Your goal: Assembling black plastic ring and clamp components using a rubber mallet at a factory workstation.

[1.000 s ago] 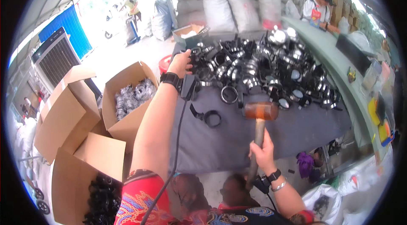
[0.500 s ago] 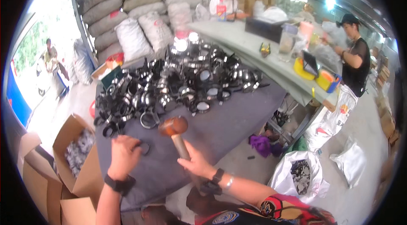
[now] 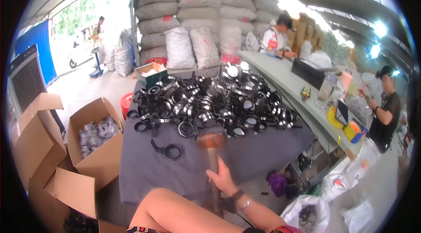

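Note:
My right hand (image 3: 224,178) is wrapped round the handle of a mallet (image 3: 211,141) with a thick brown head, held upright over the near part of the dark-covered table (image 3: 263,154). To its left a single black ring with a side arm (image 3: 172,151) lies on the cover, touched by no hand. Just beyond the mallet head spreads a big heap of similar black and silver ring-shaped parts (image 3: 206,105). A bent bare limb of mine (image 3: 175,211) crosses the lower edge; my left hand does not show.
Left of the table, an open cardboard box (image 3: 94,169) holds shiny parts. A white sack (image 3: 324,211) with dark pieces stands at lower right. Along the right runs a long workbench (image 3: 280,73) with tape dispensers (image 3: 335,116); two people work there. Stacked sacks (image 3: 197,13) line the back.
My left hand has left the ring beside the mallet and gone out of view. The ring now lies alone. My right hand still grips the mallet; the view has swung left.

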`<state>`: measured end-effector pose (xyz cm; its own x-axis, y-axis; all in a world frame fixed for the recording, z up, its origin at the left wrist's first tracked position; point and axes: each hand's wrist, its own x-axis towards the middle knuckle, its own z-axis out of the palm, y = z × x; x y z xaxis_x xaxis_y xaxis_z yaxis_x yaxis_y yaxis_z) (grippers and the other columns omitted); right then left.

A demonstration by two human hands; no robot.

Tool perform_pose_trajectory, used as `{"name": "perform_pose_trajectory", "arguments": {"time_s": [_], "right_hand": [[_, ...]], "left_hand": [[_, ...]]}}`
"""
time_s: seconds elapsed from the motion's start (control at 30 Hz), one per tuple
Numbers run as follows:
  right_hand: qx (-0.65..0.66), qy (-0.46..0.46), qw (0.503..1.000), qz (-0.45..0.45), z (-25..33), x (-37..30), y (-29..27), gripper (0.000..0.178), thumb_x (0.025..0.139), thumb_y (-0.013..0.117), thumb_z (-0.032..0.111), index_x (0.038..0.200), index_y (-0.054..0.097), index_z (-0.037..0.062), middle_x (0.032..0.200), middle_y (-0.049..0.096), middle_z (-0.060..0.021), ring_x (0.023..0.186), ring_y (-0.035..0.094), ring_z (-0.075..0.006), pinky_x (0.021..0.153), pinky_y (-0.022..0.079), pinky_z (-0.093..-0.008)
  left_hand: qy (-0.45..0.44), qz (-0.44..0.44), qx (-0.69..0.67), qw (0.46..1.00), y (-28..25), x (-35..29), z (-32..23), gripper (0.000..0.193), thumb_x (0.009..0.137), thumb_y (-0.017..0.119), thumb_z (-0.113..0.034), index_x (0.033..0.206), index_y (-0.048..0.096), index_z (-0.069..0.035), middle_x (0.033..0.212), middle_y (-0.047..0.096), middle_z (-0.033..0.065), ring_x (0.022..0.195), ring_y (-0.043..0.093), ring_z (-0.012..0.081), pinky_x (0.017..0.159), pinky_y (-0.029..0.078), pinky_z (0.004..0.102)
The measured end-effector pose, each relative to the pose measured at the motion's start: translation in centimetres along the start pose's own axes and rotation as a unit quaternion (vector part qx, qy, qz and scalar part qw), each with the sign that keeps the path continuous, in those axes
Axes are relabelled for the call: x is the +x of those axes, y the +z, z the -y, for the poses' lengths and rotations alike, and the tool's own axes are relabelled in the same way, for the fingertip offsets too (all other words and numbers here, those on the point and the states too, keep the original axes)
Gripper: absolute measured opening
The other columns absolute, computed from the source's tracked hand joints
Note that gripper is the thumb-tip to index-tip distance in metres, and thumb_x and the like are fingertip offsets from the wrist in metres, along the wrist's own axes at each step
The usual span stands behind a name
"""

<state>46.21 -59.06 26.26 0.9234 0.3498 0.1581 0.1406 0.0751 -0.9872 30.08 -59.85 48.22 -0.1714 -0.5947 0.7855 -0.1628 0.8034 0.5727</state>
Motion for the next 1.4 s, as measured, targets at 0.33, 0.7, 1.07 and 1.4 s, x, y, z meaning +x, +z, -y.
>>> {"name": "perform_pose_trajectory", "arguments": {"time_s": [0.33, 0.7, 1.07, 1.4], "right_hand": [[-0.028, -0.100, 0.994, -0.046, -0.7, -0.2, 0.1, 0.073, 0.088, 0.060, 0.010, 0.150, 0.021, 0.0067, 0.116, 0.056, -0.0113, 0.075, 0.058, -0.0121, 0.065, 0.050, -0.0286], [0.012, -0.039, 0.999, -0.014, -1.1, 0.1, -0.1, 0.076, 0.085, 0.062, 0.015, 0.149, 0.022, 0.0058, 0.090, 0.059, -0.0103, 0.066, 0.057, -0.0146, 0.064, 0.049, -0.0297], [0.010, -0.054, 0.997, -0.057, 0.1, -0.3, 0.7, 0.063, 0.082, 0.057, 0.000, 0.140, 0.036, 0.0046, 0.093, 0.055, -0.0039, 0.065, 0.054, -0.0083, 0.054, 0.051, -0.0247], [-0.003, -0.066, 0.997, -0.037, -0.6, 0.2, 0.9, 0.062, 0.086, 0.054, 0.004, 0.144, 0.032, 0.0023, 0.081, 0.053, -0.0024, 0.060, 0.051, -0.0083, 0.053, 0.047, -0.0232]], "left_hand": [[-0.004, 0.219, -0.111, 0.969, 0.9, 2.7, 3.7, 0.025, 0.092, 0.051, -0.023, 0.109, 0.061, -0.009, 0.121, 0.051, 0.0184, 0.111, 0.043, 0.0417, 0.090, 0.036, 0.0510], [-0.030, 0.277, -0.082, 0.957, 0.9, 1.9, 4.0, 0.027, 0.090, 0.053, -0.026, 0.115, 0.061, -0.020, 0.140, 0.042, 0.0171, 0.127, 0.031, 0.0502, 0.098, 0.029, 0.0621], [-0.209, -0.041, 0.196, 0.957, -2.0, -6.2, -16.6, 0.028, 0.089, 0.053, -0.026, 0.115, 0.061, -0.021, 0.141, 0.042, 0.0167, 0.128, 0.031, 0.0503, 0.098, 0.029, 0.0627], [-0.260, -0.219, 0.234, 0.911, 1.8, -11.6, -25.5, 0.027, 0.089, 0.054, -0.025, 0.114, 0.061, -0.019, 0.137, 0.044, 0.0165, 0.125, 0.034, 0.0486, 0.097, 0.031, 0.0610]]}}
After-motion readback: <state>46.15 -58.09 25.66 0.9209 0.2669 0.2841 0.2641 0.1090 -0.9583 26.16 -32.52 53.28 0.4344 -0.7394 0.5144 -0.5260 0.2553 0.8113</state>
